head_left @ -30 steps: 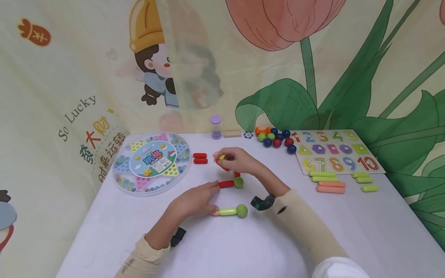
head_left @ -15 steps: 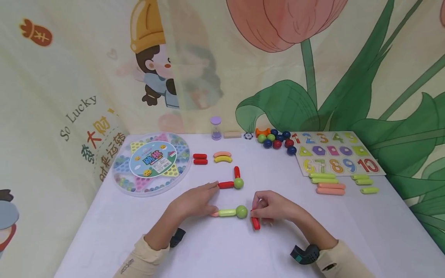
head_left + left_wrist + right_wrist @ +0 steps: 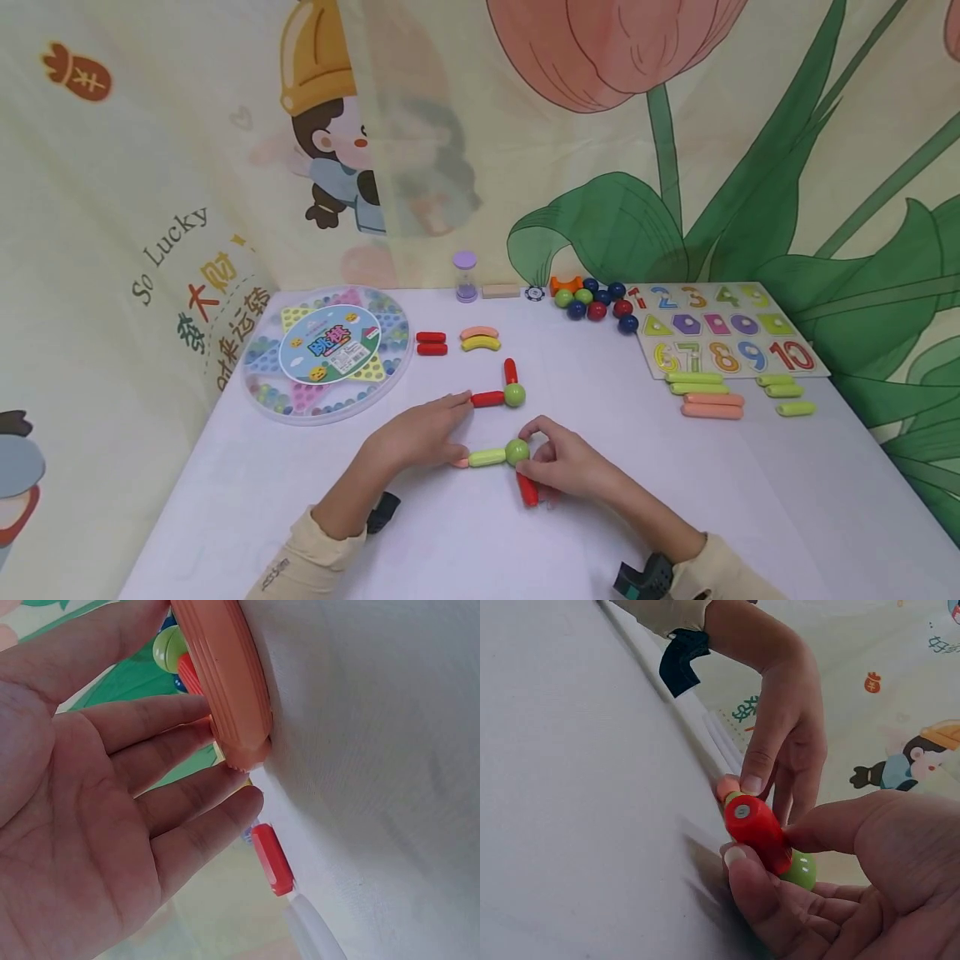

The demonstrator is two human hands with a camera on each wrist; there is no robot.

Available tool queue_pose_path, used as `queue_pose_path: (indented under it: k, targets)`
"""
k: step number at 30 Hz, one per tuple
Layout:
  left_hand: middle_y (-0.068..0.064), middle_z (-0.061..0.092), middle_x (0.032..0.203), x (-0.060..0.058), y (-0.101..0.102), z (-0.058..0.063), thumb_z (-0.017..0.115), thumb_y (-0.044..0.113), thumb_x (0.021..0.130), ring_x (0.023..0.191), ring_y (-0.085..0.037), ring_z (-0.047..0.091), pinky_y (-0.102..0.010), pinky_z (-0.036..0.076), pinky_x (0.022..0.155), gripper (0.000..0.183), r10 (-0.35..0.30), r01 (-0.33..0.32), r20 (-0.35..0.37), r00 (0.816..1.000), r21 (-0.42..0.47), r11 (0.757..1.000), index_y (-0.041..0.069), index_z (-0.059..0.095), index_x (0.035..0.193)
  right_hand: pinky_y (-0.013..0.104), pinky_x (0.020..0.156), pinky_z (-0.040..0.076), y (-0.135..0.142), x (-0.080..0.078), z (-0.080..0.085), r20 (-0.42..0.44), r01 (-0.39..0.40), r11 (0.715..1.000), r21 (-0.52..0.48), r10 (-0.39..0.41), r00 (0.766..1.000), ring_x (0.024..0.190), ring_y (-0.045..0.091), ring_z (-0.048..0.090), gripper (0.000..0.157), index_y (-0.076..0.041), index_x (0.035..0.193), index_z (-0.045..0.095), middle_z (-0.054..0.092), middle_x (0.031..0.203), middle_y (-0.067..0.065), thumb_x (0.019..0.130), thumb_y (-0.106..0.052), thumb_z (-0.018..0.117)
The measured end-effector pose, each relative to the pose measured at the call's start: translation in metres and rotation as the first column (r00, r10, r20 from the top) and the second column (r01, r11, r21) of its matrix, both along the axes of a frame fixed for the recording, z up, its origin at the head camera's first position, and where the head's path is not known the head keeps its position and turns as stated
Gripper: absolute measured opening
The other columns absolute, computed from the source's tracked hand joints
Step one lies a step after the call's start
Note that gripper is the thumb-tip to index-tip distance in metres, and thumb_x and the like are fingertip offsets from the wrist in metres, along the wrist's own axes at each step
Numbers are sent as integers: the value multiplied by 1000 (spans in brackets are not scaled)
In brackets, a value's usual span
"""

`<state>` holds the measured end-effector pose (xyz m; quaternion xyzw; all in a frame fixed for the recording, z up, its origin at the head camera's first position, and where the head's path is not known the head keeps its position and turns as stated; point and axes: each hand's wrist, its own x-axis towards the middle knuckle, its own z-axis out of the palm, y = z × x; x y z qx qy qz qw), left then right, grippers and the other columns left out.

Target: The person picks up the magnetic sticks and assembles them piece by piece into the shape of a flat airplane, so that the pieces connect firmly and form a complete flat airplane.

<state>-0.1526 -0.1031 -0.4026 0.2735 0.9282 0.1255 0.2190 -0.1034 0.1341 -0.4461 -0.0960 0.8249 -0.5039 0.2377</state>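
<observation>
My left hand (image 3: pixel 420 433) rests with fairly straight fingers against a curved orange stick (image 3: pixel 229 675), mostly hidden beneath it in the head view. From that thumb a light green stick (image 3: pixel 487 457) runs right to a green ball (image 3: pixel 517 452). Between thumb and finger, my right hand (image 3: pixel 570 462) pinches a short red magnetic stick (image 3: pixel 528 490), with a metal disc (image 3: pixel 742 811) in its end. This stick points down from the ball; whether they touch is unclear. Near my left fingertips, another red stick (image 3: pixel 488 399) joins a second green ball (image 3: pixel 514 394), with an upright red stick (image 3: pixel 511 370) above.
Two red sticks (image 3: pixel 431 343) lie beside a yellow curved stick (image 3: pixel 481 343) and an orange one (image 3: pixel 479 332). Left stands a round Chinese checkers box (image 3: pixel 330 354). Coloured balls (image 3: pixel 597 311), a number board (image 3: pixel 731 327) and loose green sticks (image 3: pixel 696 388) are at back right.
My right hand has come from the back of the table down to the lower green ball, carrying the red stick. The left hand has stayed in place.
</observation>
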Motion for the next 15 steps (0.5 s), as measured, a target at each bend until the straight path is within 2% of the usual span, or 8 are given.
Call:
queue_pose_path:
  k: [4,7,9,11,13,15]
  targets:
    - [-1,33,142,0,1,0,72,40,74,130,-18,28,-38,36,96,76,0,0,-2,1000,-1,1000,14,39,137,35,49,50,2,0,0,11,-19,999,-31,19,1000,48,23,58,38,-16,114,48,61,64,7,83,-29,65]
    - [-1,34,142,0,1,0,71,40,74,130,-18,29,-38,37,96,76,-7,7,-6,1000,3,1000,14,39,137,34,47,50,12,-12,6,-27,-22,1000,16,22,999,49,23,58,30,-16,109,54,61,64,7,84,-32,63]
    - [-1,34,142,-1,1,1,71,40,75,129,-19,30,-38,37,96,74,-14,14,-15,1000,6,1000,13,40,137,35,47,49,22,-29,12,-76,22,998,55,-17,997,51,24,58,25,-16,105,59,61,69,8,86,-31,61]
    - [-1,33,142,-3,2,2,69,39,77,129,-18,30,-37,36,96,72,-23,23,-29,999,10,1000,13,40,137,34,48,49,34,-52,19,-160,102,990,100,-85,983,56,24,57,22,-13,103,61,61,75,7,86,-28,61]
    - [-2,33,142,-6,5,4,68,38,78,129,-19,31,-38,36,96,68,-33,34,-43,999,13,999,13,41,136,32,51,49,46,-79,24,-265,203,967,156,-157,951,63,23,55,22,-11,104,62,59,82,6,86,-24,60]
    - [-2,34,142,-10,11,6,66,37,80,128,-19,31,-38,36,97,65,-55,55,-64,996,0,998,14,42,136,31,54,47,58,-106,27,-369,306,927,218,-212,905,69,22,52,25,-9,107,60,57,86,5,86,-22,59]
